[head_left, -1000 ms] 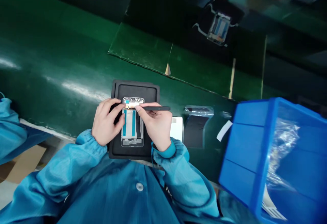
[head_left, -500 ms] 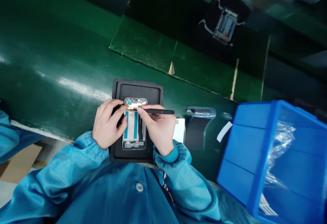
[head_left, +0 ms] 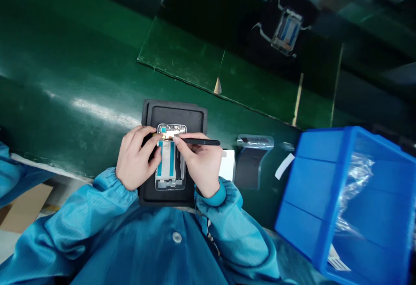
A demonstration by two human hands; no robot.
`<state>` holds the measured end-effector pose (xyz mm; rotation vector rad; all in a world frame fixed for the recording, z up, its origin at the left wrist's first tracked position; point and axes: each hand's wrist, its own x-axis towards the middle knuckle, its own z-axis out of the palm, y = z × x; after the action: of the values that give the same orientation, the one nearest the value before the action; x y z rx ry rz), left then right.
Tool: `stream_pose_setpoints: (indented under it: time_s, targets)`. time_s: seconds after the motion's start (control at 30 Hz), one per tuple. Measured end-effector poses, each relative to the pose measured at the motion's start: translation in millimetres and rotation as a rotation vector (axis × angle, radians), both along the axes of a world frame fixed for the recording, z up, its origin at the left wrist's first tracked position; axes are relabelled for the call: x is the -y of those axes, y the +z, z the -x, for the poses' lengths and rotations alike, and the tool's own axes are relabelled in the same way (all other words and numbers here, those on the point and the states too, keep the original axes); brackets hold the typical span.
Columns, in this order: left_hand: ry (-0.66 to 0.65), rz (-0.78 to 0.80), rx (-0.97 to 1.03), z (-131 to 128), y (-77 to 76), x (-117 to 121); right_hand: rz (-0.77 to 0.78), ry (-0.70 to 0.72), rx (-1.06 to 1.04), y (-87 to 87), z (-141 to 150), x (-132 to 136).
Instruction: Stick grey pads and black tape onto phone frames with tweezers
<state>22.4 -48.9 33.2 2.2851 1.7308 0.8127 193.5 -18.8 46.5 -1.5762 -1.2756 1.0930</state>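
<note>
An opened phone (head_left: 170, 163) lies on a black foam tray (head_left: 191, 114), with its circuit board at the far end and blue strips along its middle. My left hand (head_left: 136, 157) rests at the phone's upper left, fingers spread, the index fingertip touching the board area and the thumb near the left edge. In my right hand (head_left: 203, 163) a slim black pen-shaped tool (head_left: 206, 142) is pinched between thumb and fingers, lying almost level over the phone's upper right. The tool's working tip is too small to make out.
Right of the tray lie a white card (head_left: 227, 166), a dark sheet in clear film (head_left: 249, 166) and a white strip (head_left: 284, 166). Farther right stands a blue bin (head_left: 312, 189) with clear plastic inside. Across the green table (head_left: 81, 81), another opened phone (head_left: 287, 31) sits on black material.
The whole view has shifted very slightly. Both hands, the tool and the phone keep nearly the same positions relative to each other.
</note>
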Motion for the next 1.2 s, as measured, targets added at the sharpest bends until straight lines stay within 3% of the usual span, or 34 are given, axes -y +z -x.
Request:
stream_pose_setpoints:
  time_s: [0.17, 0.3, 0.53, 0.63, 0.7, 0.77, 0.9, 1.07, 1.2]
  targets:
    - [-0.038, -0.006, -0.071, 2, 4.8, 0, -0.005, 0.013, 0.019, -0.8, 0, 1]
    - [-0.098, 0.009, -0.254, 1, 12.9, 2, -0.005, -0.001, 0.017, -0.1, 0, 2]
    - [-0.245, -0.079, -0.536, -3, 26.6, 3, -0.146, -0.288, -0.008, 11.8, -19, 13]
    - [-0.070, 0.031, -0.420, 2, 24.0, 2, -0.171, -0.396, -0.067, 6.9, -35, 31]
    - [0.116, 0.159, -0.290, 5, 18.8, 2, -0.114, -0.405, -0.124, -0.2, -43, 46]
    - [0.221, 0.284, -0.212, 6, 13.9, 4, -0.035, -0.380, -0.176, -5.5, -46, 60]
    - [0.277, 0.402, -0.183, 9, 16.2, 4, -0.024, -0.355, -0.300, 2.1, -41, 76]
    - [0.328, 0.407, -0.115, 33, 34.5, -6, -0.148, -0.236, -0.530, 26.2, -25, 68]
    - [0.393, 0.434, -0.133, 49, 40.9, -15, -0.131, -0.195, -0.550, 20.6, -13, 52]
